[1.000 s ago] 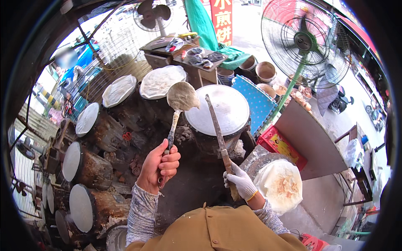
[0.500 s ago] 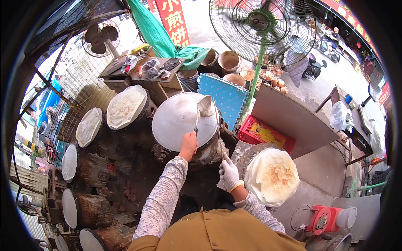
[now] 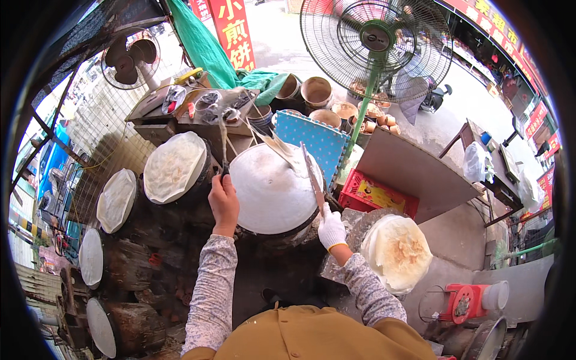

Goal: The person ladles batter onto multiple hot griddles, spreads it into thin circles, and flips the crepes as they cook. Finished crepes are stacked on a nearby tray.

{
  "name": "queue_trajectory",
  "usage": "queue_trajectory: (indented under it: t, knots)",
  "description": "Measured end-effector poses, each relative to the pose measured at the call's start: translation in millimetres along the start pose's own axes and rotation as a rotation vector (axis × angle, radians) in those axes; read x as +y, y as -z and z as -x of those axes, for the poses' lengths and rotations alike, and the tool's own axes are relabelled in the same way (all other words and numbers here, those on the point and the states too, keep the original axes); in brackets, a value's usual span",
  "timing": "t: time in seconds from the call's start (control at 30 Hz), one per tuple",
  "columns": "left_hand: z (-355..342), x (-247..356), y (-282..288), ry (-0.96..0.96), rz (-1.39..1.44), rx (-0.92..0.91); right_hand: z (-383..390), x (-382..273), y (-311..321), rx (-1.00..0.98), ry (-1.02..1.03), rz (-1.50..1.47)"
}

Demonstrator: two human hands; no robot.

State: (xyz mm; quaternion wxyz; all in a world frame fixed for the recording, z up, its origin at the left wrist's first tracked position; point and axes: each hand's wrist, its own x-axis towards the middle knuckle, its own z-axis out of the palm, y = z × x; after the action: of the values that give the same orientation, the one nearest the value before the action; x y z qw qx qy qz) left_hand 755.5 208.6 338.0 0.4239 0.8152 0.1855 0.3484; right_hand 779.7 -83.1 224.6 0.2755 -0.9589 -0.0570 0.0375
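A round pale griddle [image 3: 270, 198] stands in front of me on a drum-like stove. My bare left hand [image 3: 224, 201] is closed round the handle of a ladle [image 3: 224, 141], raised over the griddle's left side; its bowl is smeared by motion. Pale batter [image 3: 282, 151] streaks across the griddle's far side, thin strands rising from it toward the ladle. White-gloved, my right hand [image 3: 332, 230] grips a long flat spatula [image 3: 312, 171], its blade slanting over the griddle's right edge. A stack of thin browned pancakes [image 3: 397, 255] lies just right of that hand.
More round griddles curve along my left, two bearing pale pancakes [image 3: 175, 168]. Beyond the main griddle stand a blue dotted panel [image 3: 318, 135] and several buckets [image 3: 316, 91]. A large fan [image 3: 377, 39] rises at the back. A red crate [image 3: 375, 195] sits at right.
My left hand has swung the ladle left, off the griddle's far right side, and batter now streaks there. My right hand has raised the spatula blade over the griddle's right edge.
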Motion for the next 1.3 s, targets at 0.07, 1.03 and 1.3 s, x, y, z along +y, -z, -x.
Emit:
queue_trajectory:
  t: [0.07,1.03,1.3]
  knots:
    - [-7.1,17.3,18.6,0.176,0.357,-0.158,-43.3,-0.7,-25.4,0.024,0.027,-0.067]
    - [87.6,-49.2,157.2,1.250,1.551,-0.582,1.0,-80.2,-53.9,0.205,-0.075,-0.343]
    - [86.0,-49.5,167.4,1.260,1.544,-0.648,-31.9,-72.8,-37.4,0.139,-0.035,-0.321]
